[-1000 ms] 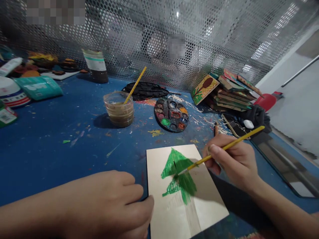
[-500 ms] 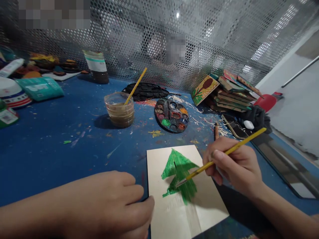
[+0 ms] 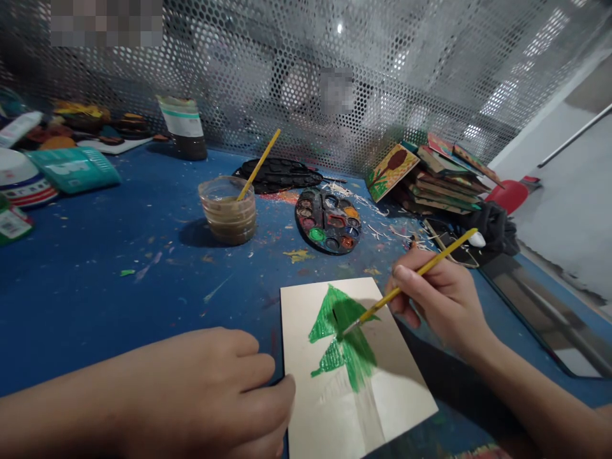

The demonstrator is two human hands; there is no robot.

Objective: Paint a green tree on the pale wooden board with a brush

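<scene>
A pale wooden board (image 3: 406, 395) lies on the blue table (image 3: 119, 287) in front of me, with a green tree (image 3: 342, 341) painted on it. My right hand (image 3: 442, 296) is closed on a thin yellow paintbrush (image 3: 411, 278); its tip touches the green paint near the tree's middle. My left hand (image 3: 210, 389) rests fingers-curled on the table, its thumb pressing the board's left edge.
A round paint palette (image 3: 329, 220) and a cup of brown water (image 3: 228, 210) holding another brush stand behind the board. Painted boards (image 3: 430, 172) are stacked at the back right. Perforated metal screen (image 3: 287, 64) walls the back. Tubs and packets (image 3: 71, 167) lie far left.
My right hand has shifted up and slightly left, and the brush tip has moved back up onto the middle of the tree. My left hand has stayed put.
</scene>
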